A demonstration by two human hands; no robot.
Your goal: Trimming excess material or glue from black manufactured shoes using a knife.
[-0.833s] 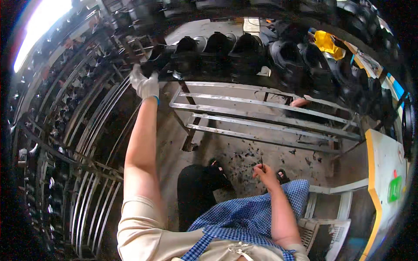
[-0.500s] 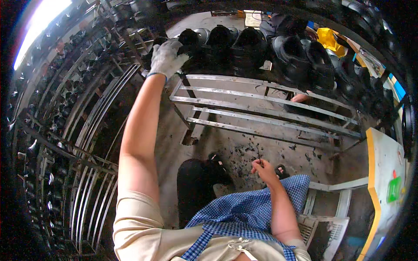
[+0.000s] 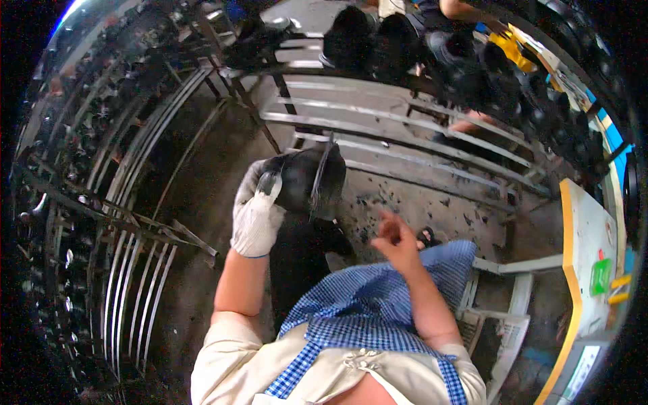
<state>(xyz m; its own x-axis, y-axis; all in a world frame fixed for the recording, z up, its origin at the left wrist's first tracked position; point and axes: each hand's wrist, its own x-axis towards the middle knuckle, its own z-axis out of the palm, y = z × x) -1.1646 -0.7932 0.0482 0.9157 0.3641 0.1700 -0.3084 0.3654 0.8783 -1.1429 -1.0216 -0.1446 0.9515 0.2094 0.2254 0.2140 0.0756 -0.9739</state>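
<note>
The black shoe (image 3: 307,181) is now off the rack and in front of the person's chest, above the lap; a moment ago the gloved left hand (image 3: 258,217) was up at the row of black shoes (image 3: 378,40) on the top rail. So one piece has been taken from the metal rack (image 3: 405,121) and brought in close, which I judge to be the start of work on it. The left hand wraps round the shoe's side, fingers curled over it. The bare right hand (image 3: 395,239) has risen from the blue checked apron (image 3: 378,304) and hangs just right of the shoe, fingers loosely curled, not touching it. At far right a pale tabletop (image 3: 586,236) with a yellow edge carries a small green rectangular packet (image 3: 600,277) and a yellow one (image 3: 619,280) beside it. A yellow bag (image 3: 516,50) lies behind the rack.
</note>
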